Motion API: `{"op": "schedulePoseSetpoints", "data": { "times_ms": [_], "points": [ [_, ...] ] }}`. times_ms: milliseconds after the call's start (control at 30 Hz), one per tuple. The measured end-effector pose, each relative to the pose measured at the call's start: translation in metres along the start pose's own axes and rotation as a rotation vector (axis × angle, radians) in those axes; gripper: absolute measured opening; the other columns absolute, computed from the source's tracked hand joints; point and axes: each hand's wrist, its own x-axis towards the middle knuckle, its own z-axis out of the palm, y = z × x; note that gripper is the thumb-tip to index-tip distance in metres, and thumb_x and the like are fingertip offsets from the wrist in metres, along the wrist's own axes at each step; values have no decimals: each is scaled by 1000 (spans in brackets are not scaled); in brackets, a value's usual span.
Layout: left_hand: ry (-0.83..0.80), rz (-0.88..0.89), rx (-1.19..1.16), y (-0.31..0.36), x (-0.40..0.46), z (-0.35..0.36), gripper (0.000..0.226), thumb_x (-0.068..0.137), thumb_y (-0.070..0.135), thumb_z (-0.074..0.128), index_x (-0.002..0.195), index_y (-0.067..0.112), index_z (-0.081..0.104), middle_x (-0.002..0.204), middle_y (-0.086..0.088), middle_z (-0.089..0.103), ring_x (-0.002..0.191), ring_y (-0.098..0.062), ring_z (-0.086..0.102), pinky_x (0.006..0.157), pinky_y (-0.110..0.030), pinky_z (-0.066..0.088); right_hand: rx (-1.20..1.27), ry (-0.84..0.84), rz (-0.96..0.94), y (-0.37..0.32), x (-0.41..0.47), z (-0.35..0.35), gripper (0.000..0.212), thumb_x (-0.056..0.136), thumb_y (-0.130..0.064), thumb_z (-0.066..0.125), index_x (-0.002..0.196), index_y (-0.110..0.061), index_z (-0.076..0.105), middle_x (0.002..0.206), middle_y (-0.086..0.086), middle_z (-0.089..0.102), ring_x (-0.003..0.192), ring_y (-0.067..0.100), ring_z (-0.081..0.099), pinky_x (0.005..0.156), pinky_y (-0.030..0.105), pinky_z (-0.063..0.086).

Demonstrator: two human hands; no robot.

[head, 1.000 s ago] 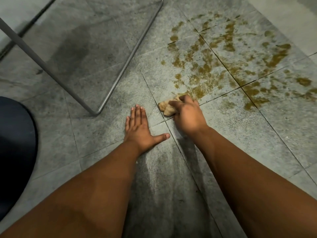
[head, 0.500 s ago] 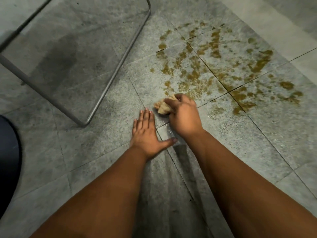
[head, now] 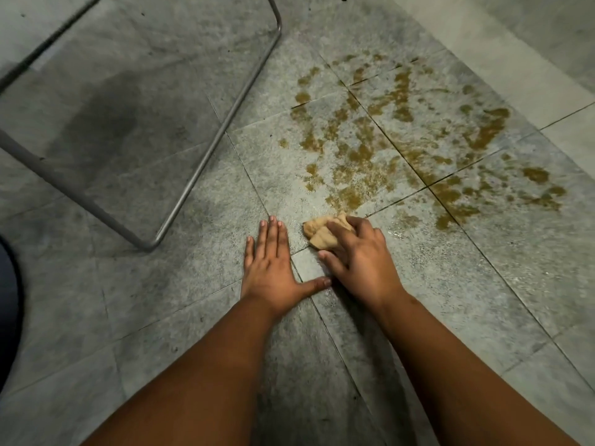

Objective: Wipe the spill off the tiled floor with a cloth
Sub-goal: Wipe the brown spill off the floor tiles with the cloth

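A brownish-yellow spill [head: 405,146] is smeared in blotches over several grey floor tiles [head: 180,284] ahead and to the right. My right hand [head: 360,259] grips a bunched tan cloth [head: 322,233] and holds it against the floor at the near edge of the spill. Most of the cloth is hidden under the fingers. My left hand [head: 273,268] lies flat on the tile just left of the cloth, fingers straight and thumb spread toward the right hand.
A bent metal tube frame [head: 206,156] of a chair stands on the floor at the left, its corner close to my left hand. A dark rounded object [head: 8,317] sits at the left edge. Paler tiles [head: 521,59] run along the far right.
My right hand has drawn the cloth back toward me, away from the spill's edge, leaving a wet streak. The view has shifted, and my left hand stays planted.
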Motion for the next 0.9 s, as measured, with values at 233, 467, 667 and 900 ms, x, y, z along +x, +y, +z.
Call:
{"op": "schedulePoseSetpoints", "data": {
  "times_ms": [233, 467, 667, 900],
  "points": [
    [25, 1, -9, 0, 0, 2, 136, 58, 101, 22, 151, 12, -20, 157, -4, -30, 141, -15, -33, 119, -44, -12, 196, 191, 60, -11, 18, 0, 42, 96, -39, 54, 135, -24, 55, 134, 6, 45, 124, 21, 37, 98, 23, 29],
    [-45, -12, -26, 2, 4, -3, 138, 56, 100, 28, 148, 12, -28, 153, -3, -38, 138, -15, -39, 118, -44, -15, 38, 127, 115, -23, 59, 18, 47, 98, -38, 47, 143, -23, 44, 141, 13, 36, 130, 30, 31, 111, 44, 32],
    [-54, -2, -46, 1, 3, -5, 141, 54, 102, 29, 149, 13, -26, 154, -3, -36, 139, -15, -38, 118, -44, -14, 9, 75, 92, -10, 32, 13, 46, 99, -37, 46, 142, -20, 46, 143, 12, 34, 126, 29, 33, 110, 40, 33],
    [-15, 18, -34, 1, -1, -7, 130, 63, 98, 25, 151, 14, -21, 156, -3, -31, 142, -16, -32, 119, -44, -12, 7, 121, 148, 11, -13, 0, 42, 97, -30, 53, 138, -20, 50, 139, 13, 41, 125, 29, 36, 104, 38, 37]
  ]
}}
